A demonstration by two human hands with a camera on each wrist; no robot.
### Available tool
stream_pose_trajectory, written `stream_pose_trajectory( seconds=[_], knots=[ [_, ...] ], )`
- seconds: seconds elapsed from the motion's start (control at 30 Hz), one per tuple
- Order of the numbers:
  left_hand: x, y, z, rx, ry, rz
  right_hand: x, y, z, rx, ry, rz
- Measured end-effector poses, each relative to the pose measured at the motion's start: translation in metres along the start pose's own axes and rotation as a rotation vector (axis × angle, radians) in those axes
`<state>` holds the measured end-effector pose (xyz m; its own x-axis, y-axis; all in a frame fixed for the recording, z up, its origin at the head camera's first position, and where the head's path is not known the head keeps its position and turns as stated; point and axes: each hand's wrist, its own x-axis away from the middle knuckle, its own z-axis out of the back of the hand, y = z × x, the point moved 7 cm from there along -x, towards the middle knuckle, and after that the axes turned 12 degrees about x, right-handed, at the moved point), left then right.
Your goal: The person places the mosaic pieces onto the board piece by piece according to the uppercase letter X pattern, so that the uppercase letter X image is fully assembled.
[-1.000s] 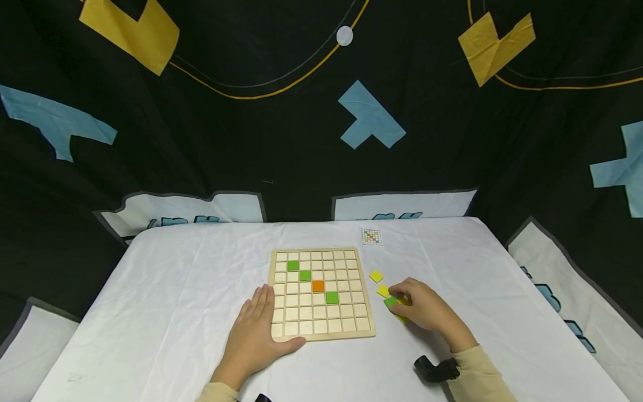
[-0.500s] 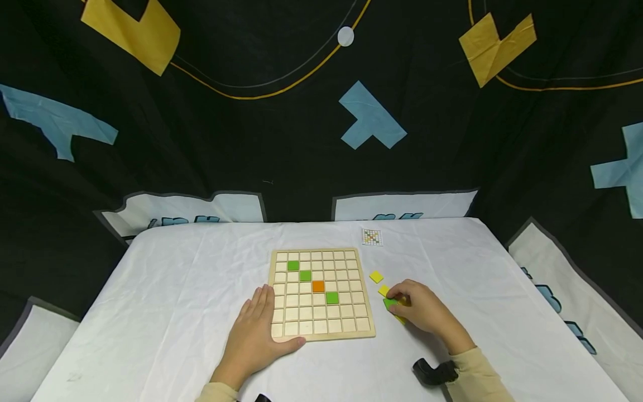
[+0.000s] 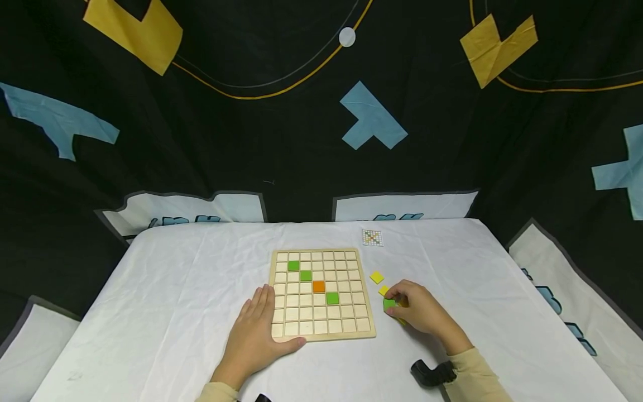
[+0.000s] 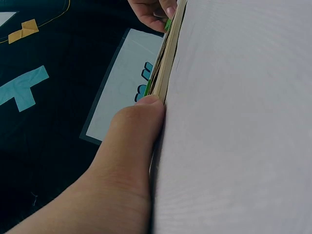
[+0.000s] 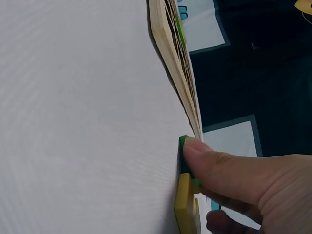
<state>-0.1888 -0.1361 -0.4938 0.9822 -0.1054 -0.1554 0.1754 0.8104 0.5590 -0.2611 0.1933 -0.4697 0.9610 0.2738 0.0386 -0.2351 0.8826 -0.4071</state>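
the green tile [image 3: 389,305] had swivelled slightly since the earlier frame; from my remote post, i saw the right hand [image 3: 421,307] pinching it between thumb and fingers, just right of the gridded board [image 3: 349,325] and beside yellow tiles [image 3: 377,277]. the left hand [image 3: 253,332], fingers straight, rested along the board's left and near edges.
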Motion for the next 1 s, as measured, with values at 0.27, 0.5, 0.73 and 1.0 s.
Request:
stream_pose_trajectory(
  seconds=[0.27, 0.5, 0.73, 1.0],
  knots=[
    [0.000, 0.001, 0.000, -0.003, -0.007, 0.004, -0.002, -0.005, -0.002, -0.046, 0.018, 0.050],
    [0.000, 0.001, 0.001, -0.006, -0.013, 0.005, -0.008, -0.023, -0.005, -0.181, 0.025, 0.084],
    [0.001, 0.000, 0.000, -0.002, -0.034, 0.019, -0.011, -0.058, -0.019, -0.246, -0.034, 0.179],
    [0.000, 0.000, 0.000, -0.002, -0.035, 0.024, -0.015, -0.075, -0.033, -0.199, -0.041, 0.226]
  ],
)
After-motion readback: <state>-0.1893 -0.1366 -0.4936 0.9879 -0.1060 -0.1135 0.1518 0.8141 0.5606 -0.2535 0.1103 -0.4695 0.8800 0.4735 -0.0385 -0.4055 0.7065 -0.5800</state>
